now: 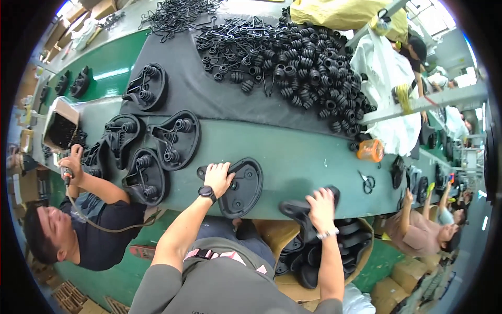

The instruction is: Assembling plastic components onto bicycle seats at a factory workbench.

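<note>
- 12 o'clock: my left hand (218, 177), half-curled over a black plastic saddle-shaped shell (248, 189), hollow side up on the green table (293, 144); whether it grips, I can't tell.
- Between 1 and 2 o'clock: my right hand (321, 210), fingers curled round a 2nd black plastic shell (294, 208) at the table's edge.
- I judge I'm laying out shells; next calls for setting the 2nd down hollow side up.

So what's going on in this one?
The person's left hand rests on the narrow end of a black shell lying hollow side up on the green table. The right hand holds another black shell at the table's edge, by an open carton of similar ones. Several shells with parts inside lie to the left, where a co-worker holds a corded tool.
</note>
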The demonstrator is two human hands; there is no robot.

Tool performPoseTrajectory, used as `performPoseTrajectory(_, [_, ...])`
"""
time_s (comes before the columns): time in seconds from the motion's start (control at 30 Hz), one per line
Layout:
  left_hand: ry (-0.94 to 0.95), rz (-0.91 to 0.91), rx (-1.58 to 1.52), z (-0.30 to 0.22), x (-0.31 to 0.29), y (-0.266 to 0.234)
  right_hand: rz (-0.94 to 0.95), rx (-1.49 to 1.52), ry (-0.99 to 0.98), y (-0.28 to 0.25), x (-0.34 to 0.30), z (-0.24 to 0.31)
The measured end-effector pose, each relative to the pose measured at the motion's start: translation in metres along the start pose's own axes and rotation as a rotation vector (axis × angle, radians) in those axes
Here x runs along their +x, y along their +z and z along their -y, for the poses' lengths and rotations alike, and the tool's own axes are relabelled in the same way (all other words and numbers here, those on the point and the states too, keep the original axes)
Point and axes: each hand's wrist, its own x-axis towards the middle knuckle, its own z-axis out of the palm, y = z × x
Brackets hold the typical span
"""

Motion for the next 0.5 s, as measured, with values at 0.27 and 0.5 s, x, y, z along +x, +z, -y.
performPoseTrajectory(0.27, [-0.221,-0.183,-0.105,0.014,-0.009,-0.004,0.294,-0.069,-0.203,0.061,0.186,0.01])
performPoseTrajectory(0.5, [-0.235,-0.179,-0.108,0.016,-0.006,-0.002,-0.166,-0.079,0.174,0.026,0.346,-0.064])
